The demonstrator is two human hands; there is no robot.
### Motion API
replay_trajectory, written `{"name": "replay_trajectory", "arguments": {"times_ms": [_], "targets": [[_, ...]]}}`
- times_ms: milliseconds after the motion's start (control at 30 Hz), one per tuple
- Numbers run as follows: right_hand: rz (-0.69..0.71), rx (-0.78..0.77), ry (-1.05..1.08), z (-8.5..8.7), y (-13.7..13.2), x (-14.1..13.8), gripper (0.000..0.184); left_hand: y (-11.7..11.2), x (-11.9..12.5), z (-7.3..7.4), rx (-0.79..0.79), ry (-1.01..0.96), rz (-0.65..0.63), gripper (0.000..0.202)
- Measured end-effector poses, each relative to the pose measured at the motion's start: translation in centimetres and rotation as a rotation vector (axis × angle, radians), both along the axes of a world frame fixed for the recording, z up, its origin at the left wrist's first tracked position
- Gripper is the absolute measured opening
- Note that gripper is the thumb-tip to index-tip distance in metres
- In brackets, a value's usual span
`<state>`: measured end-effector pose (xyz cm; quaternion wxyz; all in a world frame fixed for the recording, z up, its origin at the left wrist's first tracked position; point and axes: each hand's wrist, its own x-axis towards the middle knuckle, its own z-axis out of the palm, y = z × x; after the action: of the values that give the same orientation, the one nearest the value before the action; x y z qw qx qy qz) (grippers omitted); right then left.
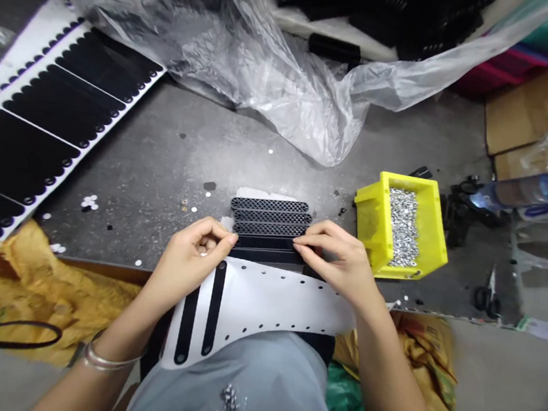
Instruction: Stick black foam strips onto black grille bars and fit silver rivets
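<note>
A flat black strip [267,244] lies crosswise at the table's front edge, and both my hands are at its ends. My left hand [197,249] pinches the left end between thumb and fingertips. At the right end, my right hand [340,258] has its thumb and fingers closed on the strip. Just beyond are several black lattice-patterned bars [270,215] stacked side by side. Across my lap lies a white backing sheet [268,297] with rows of holes. Two black adhesive strips [214,307] with round ends remain on its left part.
A yellow bin [368,223] of small silver metal pieces stands right, near scissors [488,296] and a cardboard box [542,111]. Clear plastic film [313,118] drapes over the back. Sheets of black strips [42,106] lie left. White and black dots are scattered about.
</note>
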<state>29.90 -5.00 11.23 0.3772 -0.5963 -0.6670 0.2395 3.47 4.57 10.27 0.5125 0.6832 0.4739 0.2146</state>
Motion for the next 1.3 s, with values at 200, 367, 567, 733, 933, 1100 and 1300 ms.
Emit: {"name": "replay_trajectory", "arguments": {"times_ms": [200,367,567,733,933,1100,1300], "targets": [[-0.092,0.106,-0.237,1.8,-2.2,-4.1,0.039,-2.8,0.0,2.1,0.379,-0.044,0.001,0.007],[0.012,0.044,0.139,3.5,-4.3,-7.5,0.021,-4.4,-0.4,4.1,0.418,-0.272,-0.041,0.025],[-0.124,0.112,0.156,3.5,-5.0,-6.4,0.008,-4.5,0.1,4.4,-0.306,-0.191,-0.097,0.022],[-0.187,0.280,-0.234,2.9,-5.8,-7.6,0.020,-5.4,1.1,3.4,-0.315,-0.249,0.074,0.024],[-0.071,0.195,-0.013,2.6,-6.5,-8.8,0.030,-5.0,0.9,3.0,-0.235,-0.229,0.199,0.022],[-0.154,0.167,0.084,1.8,-5.4,-8.5,0.041,-5.1,1.3,3.0,-0.228,-0.226,0.147,0.021],[0.147,0.025,0.123,2.2,-5.7,-8.3,0.014,-4.6,1.0,2.4,-0.144,-0.190,0.245,0.020]]}}
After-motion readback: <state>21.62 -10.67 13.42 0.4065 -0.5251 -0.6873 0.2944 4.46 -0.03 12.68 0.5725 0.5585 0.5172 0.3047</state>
